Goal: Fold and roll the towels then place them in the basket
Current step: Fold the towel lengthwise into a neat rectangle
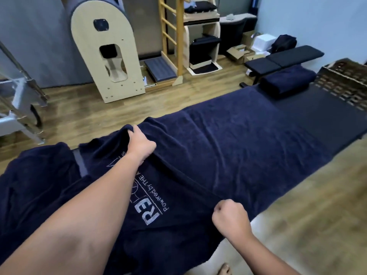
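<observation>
The task seemed to be in its early-to-middle part. One rolled towel (286, 84) already lay at the far end of the bench (317, 116), beside the basket (343, 80), not inside it as far as could be seen. A second towel (218, 145) was spread along the bench, with its near end turned over so the logo showed; the folding looked only begun. More dark cloth (35, 185) waited at the left.

The left hand (140, 143) reached forward, its fingers curled around the far edge of the fold. The right hand (230, 219) was closed like a fist, pinching the near edge of the same fold.
</observation>
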`<state>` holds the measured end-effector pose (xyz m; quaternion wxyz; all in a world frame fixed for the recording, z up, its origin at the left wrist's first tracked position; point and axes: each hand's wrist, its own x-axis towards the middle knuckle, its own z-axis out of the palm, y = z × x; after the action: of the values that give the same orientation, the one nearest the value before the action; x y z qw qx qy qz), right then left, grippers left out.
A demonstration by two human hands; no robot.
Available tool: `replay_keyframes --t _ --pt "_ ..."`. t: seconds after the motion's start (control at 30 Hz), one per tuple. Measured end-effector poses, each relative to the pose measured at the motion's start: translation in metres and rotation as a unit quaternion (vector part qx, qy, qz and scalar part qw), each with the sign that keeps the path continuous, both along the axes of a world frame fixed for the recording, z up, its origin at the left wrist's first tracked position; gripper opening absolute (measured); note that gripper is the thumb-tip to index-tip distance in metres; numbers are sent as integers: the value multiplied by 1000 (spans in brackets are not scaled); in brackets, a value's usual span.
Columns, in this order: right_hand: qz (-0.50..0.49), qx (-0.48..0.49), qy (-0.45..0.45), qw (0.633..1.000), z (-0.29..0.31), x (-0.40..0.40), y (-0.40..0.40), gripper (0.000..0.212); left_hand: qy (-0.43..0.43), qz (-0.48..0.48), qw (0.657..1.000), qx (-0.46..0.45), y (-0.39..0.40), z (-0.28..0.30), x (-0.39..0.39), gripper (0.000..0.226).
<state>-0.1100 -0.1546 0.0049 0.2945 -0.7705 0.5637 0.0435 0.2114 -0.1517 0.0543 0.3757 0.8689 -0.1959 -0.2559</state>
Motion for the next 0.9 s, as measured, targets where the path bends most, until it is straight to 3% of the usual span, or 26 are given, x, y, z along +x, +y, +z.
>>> replay_keyframes --t 0.13,0.37,0.6,0.9 --pt "41 -32 36 998 2 -48 -43 33 12 -16 1000 10 -57 5 -46 99" --pt "116 -52 41 991 0 -124 -128 68 -19 -57 998 16 -151 9 -115 96" --pt "129 -55 65 988 1 -169 -195 60 -36 -80 996 11 -232 14 -160 94" --pt "123 -62 50 989 -20 -202 -293 68 -34 -100 994 -11 -350 -3 -178 93"
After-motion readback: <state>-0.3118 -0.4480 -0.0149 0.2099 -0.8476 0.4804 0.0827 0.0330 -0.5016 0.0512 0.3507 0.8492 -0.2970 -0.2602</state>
